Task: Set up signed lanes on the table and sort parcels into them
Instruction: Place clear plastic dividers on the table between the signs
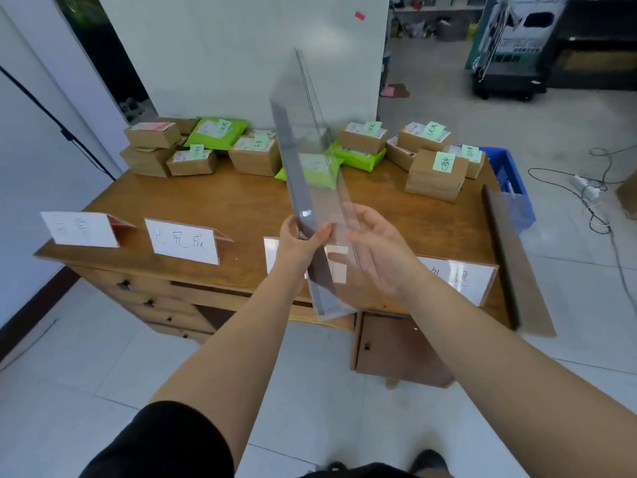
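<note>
I hold a long clear acrylic divider (303, 146) in the air above the wooden table (206, 201), its far end tilted up and away. My left hand (300, 243) grips its near part, thumb on top. My right hand (379, 250) lies flat against its right side with straight fingers. White tent signs stand along the table's front edge: one at the left (81, 229), one beside it (182, 241), one partly hidden behind my hands (272, 253), one at the right (462, 277). Cardboard parcels (436, 174) and green mailers (217, 131) with sticky notes lie along the back.
A second long divider (517, 260) lies along the table's right edge, overhanging the front. A blue crate (510, 181) stands on the floor to the right, with cables beyond it. A white board stands behind the table. Drawers and a cabinet door face me.
</note>
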`<action>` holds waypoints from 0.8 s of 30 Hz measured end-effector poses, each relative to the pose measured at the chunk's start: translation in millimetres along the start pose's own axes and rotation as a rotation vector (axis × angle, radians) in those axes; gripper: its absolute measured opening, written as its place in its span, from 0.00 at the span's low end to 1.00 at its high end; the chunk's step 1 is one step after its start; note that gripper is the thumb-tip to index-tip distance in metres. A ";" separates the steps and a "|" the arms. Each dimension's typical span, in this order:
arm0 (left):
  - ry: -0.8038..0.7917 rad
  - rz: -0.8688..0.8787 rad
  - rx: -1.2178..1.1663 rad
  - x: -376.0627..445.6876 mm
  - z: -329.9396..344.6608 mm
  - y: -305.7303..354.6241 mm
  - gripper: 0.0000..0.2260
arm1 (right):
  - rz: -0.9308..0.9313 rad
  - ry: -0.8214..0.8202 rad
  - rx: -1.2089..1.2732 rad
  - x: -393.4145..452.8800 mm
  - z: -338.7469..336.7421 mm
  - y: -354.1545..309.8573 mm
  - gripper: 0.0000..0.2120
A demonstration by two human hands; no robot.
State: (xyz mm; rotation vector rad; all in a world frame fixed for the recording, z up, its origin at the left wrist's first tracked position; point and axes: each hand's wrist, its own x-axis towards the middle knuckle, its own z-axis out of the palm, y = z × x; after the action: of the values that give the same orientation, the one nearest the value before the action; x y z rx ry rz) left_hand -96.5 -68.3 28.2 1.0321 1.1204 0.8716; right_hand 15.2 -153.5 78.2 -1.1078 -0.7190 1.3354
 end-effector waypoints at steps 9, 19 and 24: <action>0.036 -0.049 -0.042 25.3 -24.0 5.2 0.33 | -0.069 0.033 0.085 27.9 19.9 -11.1 0.13; 0.037 -0.019 -0.286 79.6 3.2 24.8 0.27 | -0.121 -0.005 0.203 84.5 -21.9 -48.3 0.18; 0.056 -0.020 -0.320 105.4 24.9 28.1 0.22 | -0.145 0.069 0.086 106.4 -49.3 -71.8 0.18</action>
State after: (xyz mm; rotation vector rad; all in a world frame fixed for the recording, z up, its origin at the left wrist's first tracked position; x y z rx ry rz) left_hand -49.7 33.3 28.0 0.7350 0.9962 1.0305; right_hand 103.7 -52.3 107.2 -1.0089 -0.6725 1.1887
